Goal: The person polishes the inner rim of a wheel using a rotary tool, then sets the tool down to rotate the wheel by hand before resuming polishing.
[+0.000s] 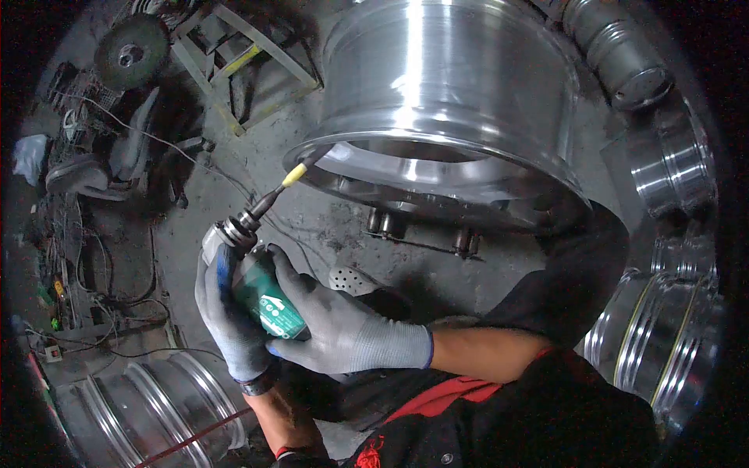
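Both gloved hands are gripping a green power tool (271,300) in front of the person's body. The left hand (234,320) is wrapping around the tool near its metal head, its fingers closed along the side. The right hand (331,320) is clasping the green body from the opposite side, thumb and fingers curled around it.

The tool is pointing up and to the right in the view, and its slim shaft (268,203) is carrying a yellow-banded tip (295,173). The tip is reaching the near edge of a large shiny wheel rim (449,86); whether it is touching the metal is hard to tell. Metal rollers (384,224) are showing beneath the rim.

A metal frame (257,58) is standing on the floor (328,242), with a round disc (131,53) to its left. Cables are trailing across the floor nearby. More wheel rims are lying at the right (663,335) and lower left (148,405), and a perforated shoe (351,279) is showing just beyond the right hand.
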`<action>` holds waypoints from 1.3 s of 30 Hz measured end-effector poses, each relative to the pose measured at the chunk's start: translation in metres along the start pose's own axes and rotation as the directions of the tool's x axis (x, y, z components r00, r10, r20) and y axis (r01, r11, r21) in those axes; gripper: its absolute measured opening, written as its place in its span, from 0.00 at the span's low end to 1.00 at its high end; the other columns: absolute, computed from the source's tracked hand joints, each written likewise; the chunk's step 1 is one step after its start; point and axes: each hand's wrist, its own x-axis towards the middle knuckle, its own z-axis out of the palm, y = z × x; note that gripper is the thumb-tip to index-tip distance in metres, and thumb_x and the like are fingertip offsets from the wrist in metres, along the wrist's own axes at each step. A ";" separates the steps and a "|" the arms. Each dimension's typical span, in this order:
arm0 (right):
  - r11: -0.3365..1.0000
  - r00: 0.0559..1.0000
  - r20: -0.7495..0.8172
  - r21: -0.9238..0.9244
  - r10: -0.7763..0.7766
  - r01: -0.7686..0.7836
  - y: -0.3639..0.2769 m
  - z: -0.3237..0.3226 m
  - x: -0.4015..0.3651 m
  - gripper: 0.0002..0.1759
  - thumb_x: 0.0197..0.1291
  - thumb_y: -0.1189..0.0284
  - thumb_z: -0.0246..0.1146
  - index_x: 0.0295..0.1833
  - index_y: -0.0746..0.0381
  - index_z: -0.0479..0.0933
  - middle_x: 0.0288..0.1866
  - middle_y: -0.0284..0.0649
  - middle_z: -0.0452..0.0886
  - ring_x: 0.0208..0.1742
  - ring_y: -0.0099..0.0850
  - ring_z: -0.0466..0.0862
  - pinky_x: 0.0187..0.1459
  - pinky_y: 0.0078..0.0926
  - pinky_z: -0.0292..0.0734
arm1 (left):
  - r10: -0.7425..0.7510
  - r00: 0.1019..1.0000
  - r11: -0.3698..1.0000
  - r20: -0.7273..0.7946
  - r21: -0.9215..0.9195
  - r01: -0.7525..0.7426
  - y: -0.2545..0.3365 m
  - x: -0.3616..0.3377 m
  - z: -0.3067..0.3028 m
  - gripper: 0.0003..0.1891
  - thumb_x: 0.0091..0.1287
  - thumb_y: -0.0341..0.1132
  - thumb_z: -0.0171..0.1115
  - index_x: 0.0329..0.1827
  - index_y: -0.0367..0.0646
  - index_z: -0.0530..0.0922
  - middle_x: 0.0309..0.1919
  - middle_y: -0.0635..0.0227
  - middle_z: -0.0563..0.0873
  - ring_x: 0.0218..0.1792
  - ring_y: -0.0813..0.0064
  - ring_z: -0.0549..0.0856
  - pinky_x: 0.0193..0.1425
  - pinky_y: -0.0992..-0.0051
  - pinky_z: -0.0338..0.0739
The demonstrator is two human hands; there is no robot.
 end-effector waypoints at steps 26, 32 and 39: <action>0.999 0.995 -0.088 -0.001 -0.035 0.035 -0.005 -0.007 -0.012 0.66 0.68 0.64 0.76 0.88 0.80 0.34 0.74 0.78 0.72 0.72 0.68 0.81 0.74 0.52 0.76 | -0.080 0.996 0.996 0.034 0.044 0.079 0.000 -0.001 0.009 0.20 0.87 0.40 0.53 0.61 0.33 0.86 0.60 0.60 0.89 0.58 0.72 0.86 0.68 0.69 0.79; 0.992 0.991 -0.060 -0.044 -0.118 0.116 -0.001 -0.015 -0.010 0.67 0.68 0.63 0.73 0.90 0.74 0.28 0.62 0.77 0.78 0.62 0.69 0.85 0.64 0.59 0.82 | -0.157 0.988 0.978 -0.003 -0.140 0.155 0.014 -0.002 0.013 0.20 0.86 0.38 0.57 0.66 0.31 0.85 0.59 0.59 0.89 0.58 0.73 0.88 0.65 0.70 0.80; 0.987 0.992 -0.088 -0.140 -0.088 0.075 -0.009 -0.018 -0.015 0.67 0.68 0.62 0.74 0.90 0.74 0.29 0.63 0.78 0.78 0.61 0.69 0.85 0.64 0.58 0.82 | -0.098 0.995 0.994 0.003 -0.038 0.098 0.023 -0.002 0.019 0.15 0.87 0.34 0.54 0.63 0.33 0.84 0.57 0.64 0.88 0.58 0.73 0.86 0.67 0.69 0.81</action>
